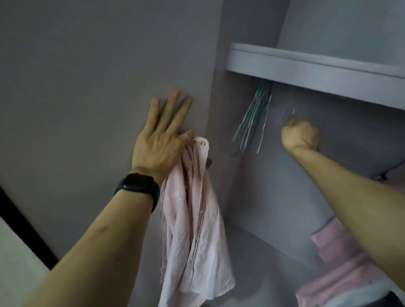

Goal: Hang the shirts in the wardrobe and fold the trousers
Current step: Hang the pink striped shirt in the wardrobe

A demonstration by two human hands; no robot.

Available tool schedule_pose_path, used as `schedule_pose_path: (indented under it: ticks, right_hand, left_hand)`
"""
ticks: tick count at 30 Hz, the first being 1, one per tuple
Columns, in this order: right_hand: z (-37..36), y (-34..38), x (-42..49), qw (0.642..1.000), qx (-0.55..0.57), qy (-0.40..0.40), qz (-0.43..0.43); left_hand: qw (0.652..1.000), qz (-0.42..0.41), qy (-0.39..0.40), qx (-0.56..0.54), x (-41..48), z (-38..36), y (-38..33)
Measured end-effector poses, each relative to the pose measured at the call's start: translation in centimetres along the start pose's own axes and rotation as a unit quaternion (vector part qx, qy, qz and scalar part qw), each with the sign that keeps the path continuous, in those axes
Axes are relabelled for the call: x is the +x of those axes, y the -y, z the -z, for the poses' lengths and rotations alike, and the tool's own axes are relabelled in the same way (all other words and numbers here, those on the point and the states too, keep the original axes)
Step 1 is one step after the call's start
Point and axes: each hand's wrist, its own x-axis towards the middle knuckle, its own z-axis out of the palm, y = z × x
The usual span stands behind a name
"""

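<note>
Limp, crumpled pink-striped shirt (192, 222), pinched at its top between thumb and forefinger of left hand (161, 141); other three fingers straight, flat on smooth grey panel (79, 77). Inside wardrobe (267, 185), under flat shelf (320, 73): thin teal and white hangers (251, 126), bunched, slanting. Right hand (299, 136) clenched just beside them; faint blurred wire (293, 111) above it, grip on it impossible to tell. Folded pink cloth (338, 270) lower right.

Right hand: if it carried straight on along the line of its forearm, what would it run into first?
Most likely the bundle of hangers hanging under the shelf, up and left of the right hand. Depth is unclear, so it might pass in front of them and meet the shelf's underside.
</note>
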Motion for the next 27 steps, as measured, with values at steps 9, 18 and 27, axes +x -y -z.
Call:
schedule_pose_path:
  ticks: [9,18,27]
  right_hand:
    - [12.0,-7.8,-10.4,0.998,-0.019,0.045,-0.029]
    - [17.7,-14.2,-22.2,0.941,0.279,0.164,-0.096]
    - [18.9,-19.0,-26.3,0.864,0.412,0.257,-0.131]
  left_hand:
    - [0.947,0.088,0.147,-0.271,-1.9,4.7,-2.5]
    - [0.854,-0.038,0.293,-0.429,-5.0,8.3,-9.4]
    - [0.811,-0.122,0.289,-0.494,-8.1,8.4,-14.1]
